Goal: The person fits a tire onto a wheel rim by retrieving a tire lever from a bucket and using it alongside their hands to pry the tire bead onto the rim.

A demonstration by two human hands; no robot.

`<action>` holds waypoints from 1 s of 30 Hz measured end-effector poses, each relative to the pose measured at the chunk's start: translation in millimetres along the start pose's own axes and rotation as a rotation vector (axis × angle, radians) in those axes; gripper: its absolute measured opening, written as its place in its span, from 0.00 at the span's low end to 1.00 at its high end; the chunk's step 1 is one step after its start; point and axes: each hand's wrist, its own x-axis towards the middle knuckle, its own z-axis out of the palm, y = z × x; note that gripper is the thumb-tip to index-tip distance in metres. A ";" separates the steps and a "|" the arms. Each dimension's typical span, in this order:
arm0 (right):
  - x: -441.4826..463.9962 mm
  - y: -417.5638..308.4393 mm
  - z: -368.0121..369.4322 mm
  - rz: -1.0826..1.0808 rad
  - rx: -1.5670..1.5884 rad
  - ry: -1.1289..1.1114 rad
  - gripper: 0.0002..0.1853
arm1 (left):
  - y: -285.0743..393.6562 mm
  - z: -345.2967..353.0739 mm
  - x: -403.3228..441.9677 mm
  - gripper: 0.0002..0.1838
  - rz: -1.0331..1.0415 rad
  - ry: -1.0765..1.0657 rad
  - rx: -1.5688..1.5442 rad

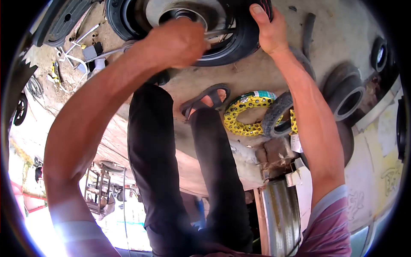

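A black wheel (239, 47) with a pale metal hub (156, 7) is at the top centre of the head view. My left hand (184, 43) is closed in front of the hub, on a metal bar (220, 32) that points right across the rim; the part inside the fist is hidden. On the wheel's right side my right hand (270, 32) grips the tyre, with the thumb up and the other fingers mostly hidden behind the hand and the rubber.
Tyres, one wrapped in yellow (231, 122), lie right of my sandalled foot (214, 97). More tyres (349, 103) stand farther right. Tools and white tubing (68, 55) lie at upper left. Below the tyres is a corrugated metal sheet (280, 214).
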 end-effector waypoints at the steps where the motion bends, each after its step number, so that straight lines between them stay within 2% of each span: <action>1: -1.4 -0.9 1.0 -0.025 0.042 -0.004 0.42 | -8.9 14.6 3.2 0.18 0.475 0.070 0.431; 3: -3.1 -3.0 -3.1 -0.058 0.001 -0.019 0.41 | 18.5 -8.0 1.5 0.18 -0.266 -0.343 -0.490; 5: -3.9 -5.4 -12.2 -0.073 -0.163 -0.038 0.41 | 15.8 4.2 -0.5 0.18 -0.336 -0.355 -0.952; 9: -4.5 -1.9 -18.6 -0.126 -0.030 -0.081 0.39 | 53.4 21.7 -2.5 0.12 -0.592 -0.341 -1.630; 12: 0.6 3.5 -28.7 -0.117 0.016 -0.114 0.38 | 71.8 28.7 7.7 0.10 -0.729 -0.359 -1.679; 14: 1.4 0.5 -28.9 -0.121 -0.002 -0.120 0.38 | 83.7 29.0 7.4 0.10 -0.775 -0.291 -1.702; 16: 8.9 30.1 -35.5 -0.145 -0.028 -0.103 0.39 | 96.2 29.1 10.4 0.11 -0.828 -0.226 -1.724; 18: 11.7 39.1 -45.3 -0.103 -0.058 -0.146 0.39 | 104.9 34.7 17.8 0.11 -0.838 -0.200 -1.746; 21: 13.1 42.1 -44.8 -0.149 0.011 -0.072 0.32 | 114.3 40.3 25.3 0.11 -0.840 -0.138 -1.783; 23: 8.1 39.1 -45.6 -0.147 -0.006 -0.055 0.33 | 118.9 44.1 23.7 0.11 -0.829 -0.088 -1.795; 27: 14.6 46.8 -45.9 -0.112 -0.017 -0.095 0.36 | 121.9 45.7 29.5 0.12 -0.859 -0.073 -1.592; 30: 7.8 22.8 -40.1 -0.057 -0.074 -0.104 0.40 | 85.8 51.1 23.3 0.14 -0.766 -0.189 -1.655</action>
